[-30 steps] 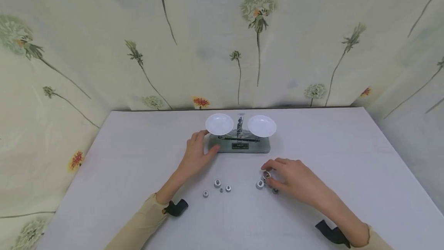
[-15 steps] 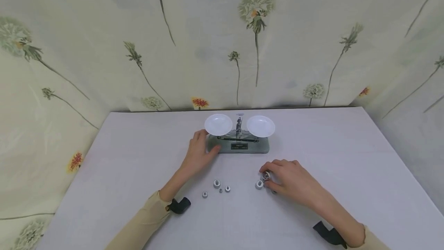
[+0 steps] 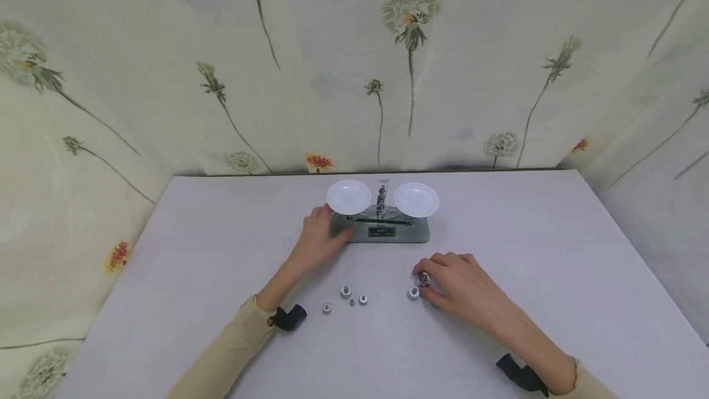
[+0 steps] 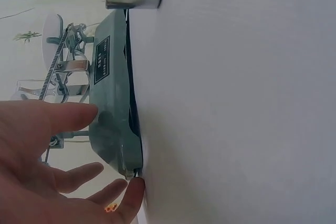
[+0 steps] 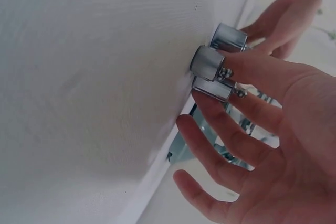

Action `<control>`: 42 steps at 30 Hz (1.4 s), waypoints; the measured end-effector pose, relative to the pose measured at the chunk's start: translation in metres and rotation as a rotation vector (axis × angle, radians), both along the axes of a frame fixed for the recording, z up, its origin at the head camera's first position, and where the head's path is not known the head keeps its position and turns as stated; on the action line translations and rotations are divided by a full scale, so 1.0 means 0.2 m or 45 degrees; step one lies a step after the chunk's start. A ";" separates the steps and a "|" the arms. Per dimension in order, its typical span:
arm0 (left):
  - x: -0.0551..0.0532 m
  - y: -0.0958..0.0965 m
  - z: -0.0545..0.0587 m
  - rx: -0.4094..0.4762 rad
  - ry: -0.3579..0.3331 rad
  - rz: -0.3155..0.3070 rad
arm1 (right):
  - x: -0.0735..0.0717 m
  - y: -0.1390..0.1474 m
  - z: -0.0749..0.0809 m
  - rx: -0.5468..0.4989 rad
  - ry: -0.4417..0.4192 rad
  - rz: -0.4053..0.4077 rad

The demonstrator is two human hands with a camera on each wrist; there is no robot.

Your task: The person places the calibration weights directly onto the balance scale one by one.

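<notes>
By the right hand [image 3: 462, 285], 1 metal weight [image 3: 424, 279] is grasped between thumb and fingers, and just beside it 1 other weight [image 3: 413, 292] is seen. By the left hand [image 3: 318, 239], the balance scale [image 3: 399, 233] is held at its left end; it is placed near the far edge of the table [image 3: 526, 220], beyond 4 loose weights [image 3: 346, 292].

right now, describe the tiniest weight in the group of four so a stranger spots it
Start at the green balance. On the table in front of it, left of the right hand, sit four loose metal weights. The tiniest weight is third from the left, clearly smaller than its three neighbours.
</notes>
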State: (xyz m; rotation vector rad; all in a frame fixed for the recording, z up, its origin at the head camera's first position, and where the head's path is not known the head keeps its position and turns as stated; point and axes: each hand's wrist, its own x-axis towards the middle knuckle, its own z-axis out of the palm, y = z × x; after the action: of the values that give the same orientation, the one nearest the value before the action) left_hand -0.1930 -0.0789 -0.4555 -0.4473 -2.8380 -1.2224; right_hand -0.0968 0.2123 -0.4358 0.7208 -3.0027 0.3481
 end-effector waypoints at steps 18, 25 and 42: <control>-0.04 0.02 0.01 -0.095 -0.078 -0.061 | 0.00 -0.01 0.01 0.024 0.013 0.006; -0.05 0.02 0.02 -0.112 -0.118 -0.050 | 0.00 -0.01 0.00 0.043 0.066 0.025; -0.05 0.01 0.01 -0.099 -0.098 -0.067 | -0.01 -0.01 0.09 0.100 0.189 0.049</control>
State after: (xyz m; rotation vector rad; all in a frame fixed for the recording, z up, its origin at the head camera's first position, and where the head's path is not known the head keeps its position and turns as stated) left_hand -0.2035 -0.0770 -0.4533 -0.4916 -2.9653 -1.1655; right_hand -0.0996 0.2105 -0.4173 0.7747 -2.8795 0.1701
